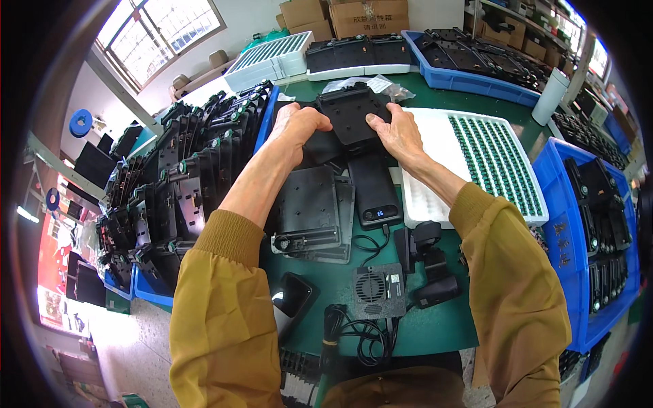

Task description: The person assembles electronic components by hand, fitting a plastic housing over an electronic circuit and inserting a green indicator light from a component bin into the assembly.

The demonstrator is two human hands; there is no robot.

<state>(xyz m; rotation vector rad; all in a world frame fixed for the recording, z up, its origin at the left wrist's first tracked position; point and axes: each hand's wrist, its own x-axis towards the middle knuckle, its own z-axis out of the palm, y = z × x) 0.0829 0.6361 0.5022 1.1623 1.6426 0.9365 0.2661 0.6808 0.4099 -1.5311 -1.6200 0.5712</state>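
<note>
A black plastic panel (352, 117) with small holes and a ridged far edge is lifted over the far middle of the table. My left hand (297, 129) grips its left edge with the thumb on top, and my right hand (398, 134) holds the right side the same way. The fingers beneath the panel are hidden. Below my hands lie flat black plates (306, 204) in a stack. Beside them is a black power bank (373, 194) with a lit display and a plugged-in cable. A clear plastic bag (394, 88) lies just beyond the panel.
Black panels (194, 170) crowd blue crates at left. To the right stand a white tray (425, 126) holding small green parts and a blue crate (568, 224). Nearer lie a phone (292, 302), a grey fan-grilled box (377, 292), a cable (333, 323) and a black jointed device (432, 268).
</note>
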